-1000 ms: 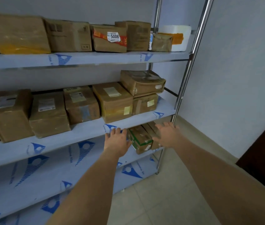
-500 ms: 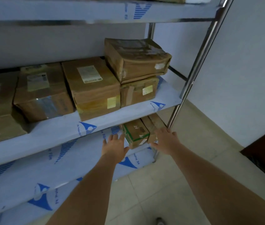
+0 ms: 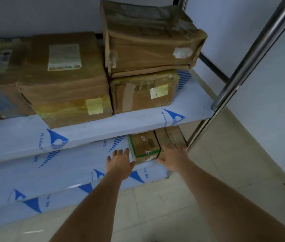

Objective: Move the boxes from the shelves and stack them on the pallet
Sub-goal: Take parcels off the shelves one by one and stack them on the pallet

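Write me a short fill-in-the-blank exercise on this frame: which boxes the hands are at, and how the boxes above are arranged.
1. Both hands reach for boxes on the ____ shelf.
2. The box with green edging lies by the ____ hand.
3. The right hand rests on a plain brown box, with fingers ____.
4. The crumpled box sits ____ a smaller box.

Missing words: lower; left; straight; on top of

Dim, cool indoor light; soft motion blur throughout; wide-angle bending at edges.
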